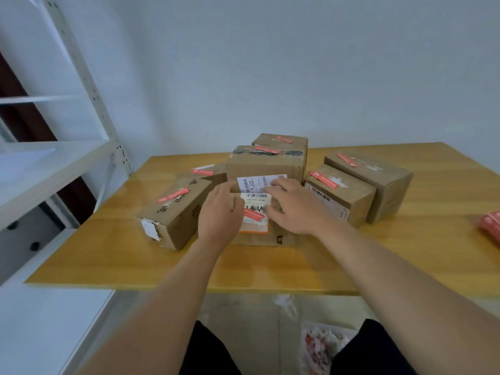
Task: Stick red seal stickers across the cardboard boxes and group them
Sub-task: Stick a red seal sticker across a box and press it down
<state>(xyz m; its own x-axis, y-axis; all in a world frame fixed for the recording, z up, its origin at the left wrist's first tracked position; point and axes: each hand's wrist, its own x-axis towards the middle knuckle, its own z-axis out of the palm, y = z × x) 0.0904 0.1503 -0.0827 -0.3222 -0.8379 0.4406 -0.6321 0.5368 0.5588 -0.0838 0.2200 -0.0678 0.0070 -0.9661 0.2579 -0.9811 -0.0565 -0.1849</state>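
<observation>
Both hands cover most of the top of the near box [255, 234]; only its white label and part of a red sticker [253, 214] show between them. The fingertips of the left hand [219, 212] are hidden behind that box's far edge. Print on every label and sticker is too small to read. A flat box [208, 173] at the back is largely hidden by its neighbours. The red sticker pile [491, 226] is cut by the right edge.

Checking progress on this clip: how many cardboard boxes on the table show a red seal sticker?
7: the front box under both hands, left box, a low one behind it, two stacked centre-back, two at right. More may be hidden behind.
</observation>
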